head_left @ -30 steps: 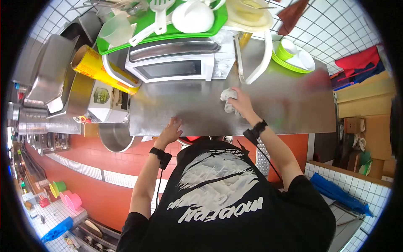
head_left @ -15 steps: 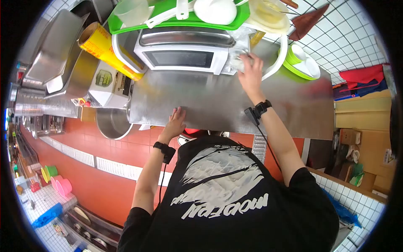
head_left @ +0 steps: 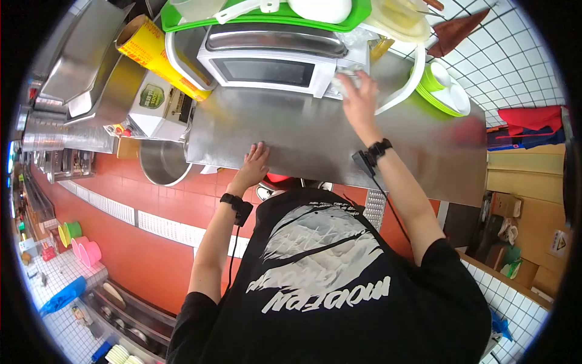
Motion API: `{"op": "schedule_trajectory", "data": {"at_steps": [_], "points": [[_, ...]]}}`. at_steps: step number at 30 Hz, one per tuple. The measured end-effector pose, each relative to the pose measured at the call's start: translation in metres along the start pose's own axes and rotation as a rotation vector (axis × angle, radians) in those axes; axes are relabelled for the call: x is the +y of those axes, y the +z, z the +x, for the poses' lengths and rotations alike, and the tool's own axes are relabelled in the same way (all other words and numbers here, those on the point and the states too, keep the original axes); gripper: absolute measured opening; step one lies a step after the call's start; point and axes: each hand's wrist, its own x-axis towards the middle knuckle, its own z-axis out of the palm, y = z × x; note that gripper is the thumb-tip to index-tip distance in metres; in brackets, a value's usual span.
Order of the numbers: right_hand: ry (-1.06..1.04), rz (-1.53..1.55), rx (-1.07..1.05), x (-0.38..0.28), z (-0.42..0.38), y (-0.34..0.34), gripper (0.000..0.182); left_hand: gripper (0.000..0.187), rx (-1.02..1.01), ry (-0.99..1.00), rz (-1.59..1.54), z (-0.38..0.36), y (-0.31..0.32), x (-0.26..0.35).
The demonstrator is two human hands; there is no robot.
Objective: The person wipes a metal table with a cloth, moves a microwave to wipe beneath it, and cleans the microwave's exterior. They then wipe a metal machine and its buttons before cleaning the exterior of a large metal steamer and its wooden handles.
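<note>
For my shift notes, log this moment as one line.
left hand flat on steel counter | right hand presses cloth by microwave

Much of what I see here is covered, cropped or smeared.

My right hand [head_left: 359,103] lies over the cloth [head_left: 343,85], so I see only a pale scrap beside the microwave [head_left: 276,67] and cannot tell how the fingers grip it. The green tray [head_left: 267,21] and the white dishes on it run off the top edge of the frame. The steel counter [head_left: 315,139] blurs toward the right, under a reddish smear. In the lower left the coloured things on the tiled shelf are too small to name.
</note>
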Motion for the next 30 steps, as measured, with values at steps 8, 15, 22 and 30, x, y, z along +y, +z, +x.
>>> {"op": "schedule_trajectory", "data": {"at_steps": [8,15,22,30], "points": [[0.388,0.278,0.044,-0.003,-0.03,0.025,0.046,0.067,-0.028,-0.024,-0.03,0.0,0.003,-0.004],[0.373,0.336,-0.362,0.012,-0.097,0.049,0.053,0.066,0.036,-0.011,-0.028,0.0,0.008,-0.007],[0.234,0.082,-0.172,-0.001,-0.049,0.05,0.057,0.065,0.059,-0.003,0.0,-0.001,0.005,0.0],[0.219,0.034,-0.311,0.004,-0.072,0.077,0.062,0.067,-0.027,-0.076,-0.027,-0.002,0.004,0.0]]}}
